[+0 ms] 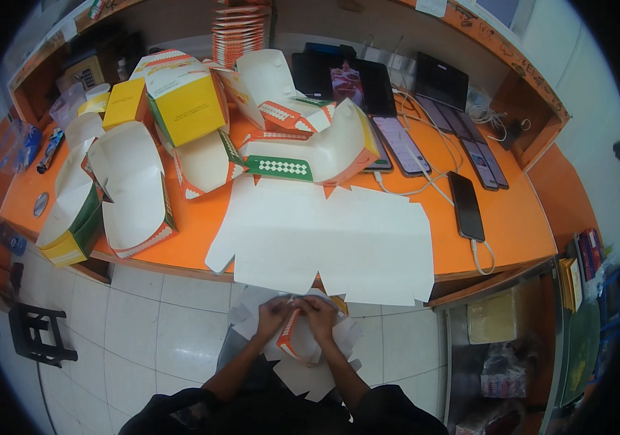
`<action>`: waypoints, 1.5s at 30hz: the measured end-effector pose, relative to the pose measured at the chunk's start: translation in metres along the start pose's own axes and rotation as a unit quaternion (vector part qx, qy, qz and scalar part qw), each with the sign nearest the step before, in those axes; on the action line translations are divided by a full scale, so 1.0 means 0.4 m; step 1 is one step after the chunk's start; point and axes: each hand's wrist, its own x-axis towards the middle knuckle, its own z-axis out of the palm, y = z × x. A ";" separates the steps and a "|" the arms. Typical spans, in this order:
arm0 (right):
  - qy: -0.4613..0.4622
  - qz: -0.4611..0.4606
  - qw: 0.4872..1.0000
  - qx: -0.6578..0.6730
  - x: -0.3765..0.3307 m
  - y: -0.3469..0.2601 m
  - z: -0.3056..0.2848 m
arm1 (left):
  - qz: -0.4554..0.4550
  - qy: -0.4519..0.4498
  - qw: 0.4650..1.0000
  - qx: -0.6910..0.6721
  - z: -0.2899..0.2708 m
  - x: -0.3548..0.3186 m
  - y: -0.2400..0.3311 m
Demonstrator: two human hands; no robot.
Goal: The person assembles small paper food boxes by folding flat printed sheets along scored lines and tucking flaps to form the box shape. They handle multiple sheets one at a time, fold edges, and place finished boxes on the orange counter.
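Observation:
Low in front of me, above my lap, a paper food box [290,338] with white inside and an orange-red patterned side is partly folded. My left hand [274,317] pinches its upper edge from the left. Close beside it, my right hand [318,314] is closed on the same edge from the right; the fingertips nearly meet, and the exact fold between them is too small to make out. Other white card sheets [306,377] lie under and around the box on my lap. Just beyond my hands, a flat white box blank [328,235] overhangs the front edge of the table.
Folded open boxes [132,185] crowd the left of the orange table [509,225], with a yellow closed box [192,116] behind. A stack of flat cartons [240,36] stands at the back. Phones [466,206] and cables lie right. A black stool [40,333] stands on the floor at left.

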 end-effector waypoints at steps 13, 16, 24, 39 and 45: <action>0.062 -0.070 0.995 -0.012 -0.019 0.060 0.002 | -0.035 -0.031 0.994 -0.094 -0.006 0.007 -0.016; 0.063 -0.064 0.996 -0.020 -0.017 0.055 0.005 | -0.032 -0.047 0.995 -0.081 -0.015 0.010 -0.016; 0.034 -0.015 0.998 -0.044 -0.004 0.033 -0.001 | -0.028 -0.057 0.997 -0.049 -0.016 0.006 0.000; -0.213 0.041 0.962 -0.164 0.009 0.047 -0.034 | 0.002 -0.011 0.997 0.072 0.003 0.001 -0.003; -0.172 -0.048 0.955 -0.238 0.012 0.065 -0.030 | 0.074 0.025 0.989 0.129 0.011 -0.002 -0.019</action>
